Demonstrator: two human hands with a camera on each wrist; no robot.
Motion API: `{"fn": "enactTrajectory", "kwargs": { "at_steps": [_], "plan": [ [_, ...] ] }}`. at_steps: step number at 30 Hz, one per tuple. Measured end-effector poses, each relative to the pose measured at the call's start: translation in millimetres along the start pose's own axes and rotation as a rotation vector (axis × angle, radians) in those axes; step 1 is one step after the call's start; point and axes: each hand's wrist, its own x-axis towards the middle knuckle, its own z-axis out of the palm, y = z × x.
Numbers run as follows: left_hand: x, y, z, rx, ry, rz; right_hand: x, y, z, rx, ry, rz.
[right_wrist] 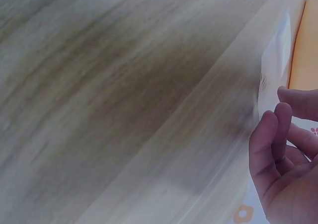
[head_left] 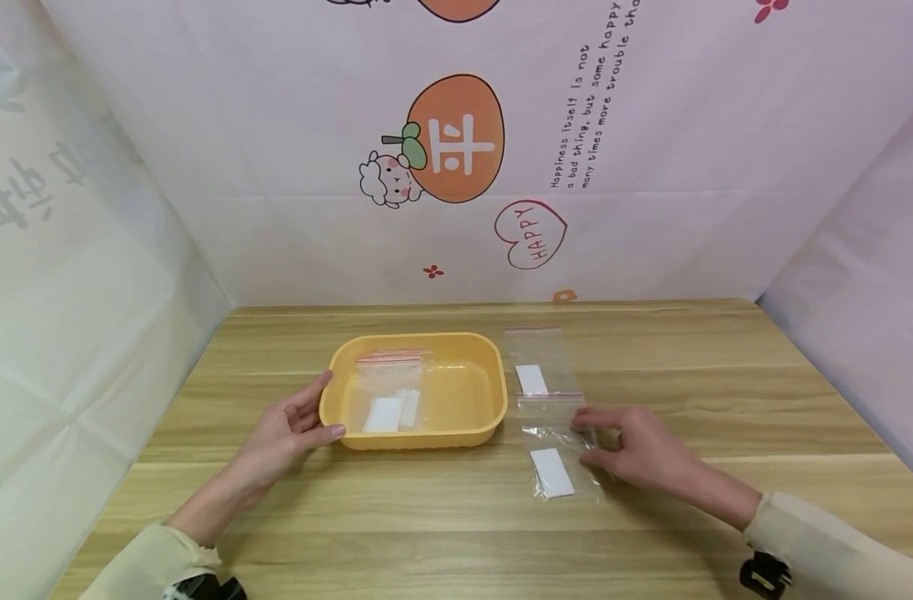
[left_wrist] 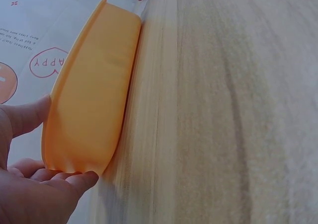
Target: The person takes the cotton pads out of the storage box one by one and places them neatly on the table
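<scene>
A yellow plastic basin (head_left: 464,437) sits on the wooden table, its left end gripped by my left hand (head_left: 287,429). In the left wrist view the thumb lies at the basin's (left_wrist: 92,90) rim and the fingers curl under its end. Inside the basin are clear zip bags (head_left: 362,387) with white cards in them. Right of it lie two more clear zip bags, a farther one (head_left: 534,346) and a nearer one (head_left: 587,483), each with a white card. My right hand (head_left: 639,450) is at the nearer bag's right edge, thumb and fingertips apart over the film.
The wooden table (head_left: 426,533) meets a white printed curtain (head_left: 313,242) along its back edge. More white cloth hangs at the left and right sides. The two loose bags overlap slightly, one behind the other, close beside the basin's right end.
</scene>
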Motion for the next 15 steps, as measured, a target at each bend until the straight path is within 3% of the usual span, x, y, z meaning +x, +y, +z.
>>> {"fn": "enactTrajectory", "kwargs": {
  "at_steps": [7,15],
  "plan": [
    [-0.1,1.7,1.5,-0.020,-0.004,0.013,-0.7,-0.6,-3.5,0.014,-0.011,0.012],
    [-0.6,1.9,0.4,-0.031,-0.013,0.028,9.1,-8.2,-23.5,0.029,-0.064,-0.016]
  ]
}}
